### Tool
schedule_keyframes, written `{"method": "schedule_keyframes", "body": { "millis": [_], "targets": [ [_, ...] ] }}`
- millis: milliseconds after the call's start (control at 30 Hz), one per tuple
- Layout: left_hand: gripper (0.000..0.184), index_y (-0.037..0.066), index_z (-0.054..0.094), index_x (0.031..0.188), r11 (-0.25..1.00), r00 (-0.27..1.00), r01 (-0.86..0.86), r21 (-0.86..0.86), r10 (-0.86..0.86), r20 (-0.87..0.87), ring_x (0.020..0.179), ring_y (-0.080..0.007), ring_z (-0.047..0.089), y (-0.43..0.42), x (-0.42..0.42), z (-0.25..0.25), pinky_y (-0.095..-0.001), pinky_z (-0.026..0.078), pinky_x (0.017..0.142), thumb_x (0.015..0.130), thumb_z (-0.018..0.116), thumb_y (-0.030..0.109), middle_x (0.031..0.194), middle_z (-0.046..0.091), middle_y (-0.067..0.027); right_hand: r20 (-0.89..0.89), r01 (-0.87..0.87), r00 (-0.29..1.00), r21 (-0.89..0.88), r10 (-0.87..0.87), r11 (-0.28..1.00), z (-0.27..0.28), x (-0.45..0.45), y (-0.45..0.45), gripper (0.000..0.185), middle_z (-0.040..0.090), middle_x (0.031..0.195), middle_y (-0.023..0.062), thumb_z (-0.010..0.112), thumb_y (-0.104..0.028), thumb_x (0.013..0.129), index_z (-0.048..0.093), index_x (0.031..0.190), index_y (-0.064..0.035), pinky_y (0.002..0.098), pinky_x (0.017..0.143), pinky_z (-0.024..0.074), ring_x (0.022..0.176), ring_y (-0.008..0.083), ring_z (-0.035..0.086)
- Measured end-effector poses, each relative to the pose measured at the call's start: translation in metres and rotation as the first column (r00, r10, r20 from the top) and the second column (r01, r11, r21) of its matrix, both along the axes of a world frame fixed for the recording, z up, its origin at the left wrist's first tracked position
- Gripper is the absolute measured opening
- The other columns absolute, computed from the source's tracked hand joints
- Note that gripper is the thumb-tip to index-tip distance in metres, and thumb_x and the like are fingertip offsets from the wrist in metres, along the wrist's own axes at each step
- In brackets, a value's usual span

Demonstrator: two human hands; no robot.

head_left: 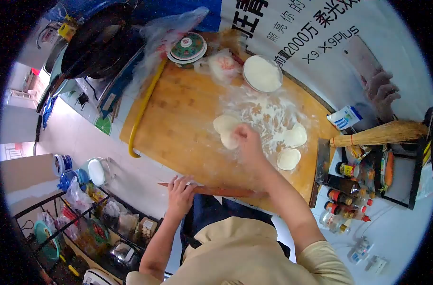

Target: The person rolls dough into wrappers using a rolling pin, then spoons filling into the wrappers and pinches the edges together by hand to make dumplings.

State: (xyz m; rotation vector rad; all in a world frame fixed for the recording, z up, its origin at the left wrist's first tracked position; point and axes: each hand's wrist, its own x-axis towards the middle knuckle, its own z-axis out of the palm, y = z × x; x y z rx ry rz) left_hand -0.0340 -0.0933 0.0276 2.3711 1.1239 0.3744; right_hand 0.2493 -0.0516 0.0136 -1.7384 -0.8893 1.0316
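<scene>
A floured wooden board (173,114) spreads beyond both hands, with a straw broom (382,134) and seasoning bottles (344,185) off to their right. The left hand (180,191) curls over a tapered rolling pin (226,191). Farther forward, the right hand's (248,142) fingers bunch at two touching dough rounds (225,124); whether they grip is unclear. Two other rounds (289,159) lie to its right.

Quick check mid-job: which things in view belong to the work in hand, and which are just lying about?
Seemingly in use:
Rolling pin, under the left hand
Dough rounds, two of them at the right hand
Wooden board
Bowl of what looks like flour

Likely just lying about:
Straw broom
Bottles
Black pan
</scene>
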Motion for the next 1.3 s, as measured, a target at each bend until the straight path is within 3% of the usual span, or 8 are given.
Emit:
{"method": "schedule_keyframes", "body": {
  "millis": [67,200,333,400,600,833,1033,1300],
  "targets": [
    [0.023,0.01,0.063,0.093,1.0,1.0,0.0,0.009,0.0,0.01,0.108,-0.0258,0.053,-0.002,0.001,-0.001,-0.0491,0.033,0.099,0.07,0.065,0.007,0.115,0.057,-0.0062,-0.092,0.168,0.982,0.045,-0.163,0.985,0.0,0.016,0.02,0.012,0.061,0.085,0.0049,0.06,-0.005,0.08,0.059,0.092,-0.0032,0.0303,0.07,0.0466,0.08,0.0171,0.058],
    [0.024,0.01,0.063,0.093,1.0,0.999,-0.016,0.022,0.015,0.045,0.108,-0.0257,0.053,-0.006,0.005,0.002,-0.0488,0.033,0.099,0.069,0.065,0.006,0.115,0.057,-0.0066,0.595,0.172,0.761,0.197,-0.257,0.965,-0.04,0.086,0.042,0.023,0.059,0.092,0.013,0.065,-0.013,0.075,0.061,0.095,-0.0015,0.036,0.077,0.0439,0.088,0.0259,0.056],
    [0.026,0.011,0.063,0.093,0.999,0.999,-0.015,0.042,0.013,0.039,0.109,-0.0259,0.053,-0.009,0.007,0.002,-0.0486,0.033,0.099,0.068,0.065,0.006,0.115,0.057,-0.0065,0.693,0.323,0.686,-0.016,-0.223,0.946,-0.036,0.119,0.063,0.033,0.057,0.105,0.0171,0.068,-0.016,0.076,0.057,0.104,-0.0007,0.0419,0.081,0.0445,0.098,0.035,0.054],
    [0.027,0.012,0.063,0.094,1.0,1.0,-0.004,0.028,0.004,0.012,0.11,-0.026,0.052,-0.008,0.009,0.006,-0.0487,0.033,0.099,0.067,0.065,0.006,0.115,0.057,-0.0063,0.792,0.222,0.579,0.076,-0.194,0.972,-0.047,0.123,0.069,0.025,0.058,0.087,0.0146,0.067,-0.015,0.074,0.059,0.093,-0.0014,0.0381,0.073,0.0441,0.085,0.0297,0.056],
    [0.028,0.012,0.063,0.094,0.999,0.999,0.019,0.031,-0.02,0.025,0.11,-0.0261,0.05,-0.003,0.012,0.008,-0.0487,0.032,0.1,0.067,0.065,0.006,0.115,0.056,-0.0055,0.614,0.129,0.782,0.007,-0.106,0.992,-0.031,0.091,0.033,0.024,0.06,0.09,0.0142,0.065,-0.014,0.075,0.055,0.094,-0.003,0.0398,0.071,0.0449,0.085,0.0306,0.057],
    [0.024,0.011,0.064,0.092,0.997,0.998,0.07,0.044,-0.07,0.004,0.105,-0.0266,0.051,0.015,0.014,-0.007,-0.0485,0.032,0.1,0.068,0.065,0.007,0.111,0.057,-0.0053,0.74,-0.41,0.481,-0.284,0.47,0.867,0.0,0.029,-0.105,0.02,0.055,0.101,0.0125,0.059,-0.015,0.08,0.058,0.098,-0.005,0.0414,0.077,0.0464,0.095,0.033,0.055],
    [0.021,0.011,0.064,0.09,0.968,0.971,0.223,0.112,-0.231,0.058,0.104,-0.0271,0.052,0.037,0.032,0.001,-0.0482,0.031,0.102,0.069,0.064,0.006,0.109,0.057,-0.0056,0.433,-0.127,0.892,-0.025,0.125,0.992,0.012,0.015,-0.124,0.031,0.054,0.103,0.0095,0.066,-0.007,0.073,0.06,0.103,-0.0077,0.0386,0.079,0.0464,0.094,0.0306,0.055],
    [0.023,0.009,0.063,0.09,0.939,0.939,0.328,0.104,-0.336,0.077,0.104,-0.0299,0.051,0.056,0.043,-0.005,-0.0488,0.031,0.102,0.067,0.063,0.003,0.106,0.056,-0.0099,0.403,-0.15,0.902,-0.043,0.154,0.988,-0.006,-0.014,-0.153,0.032,0.053,0.106,0.0126,0.063,-0.005,0.077,0.059,0.108,-0.0065,0.0373,0.083,0.0452,0.097,0.0322,0.053]
  ]
}}
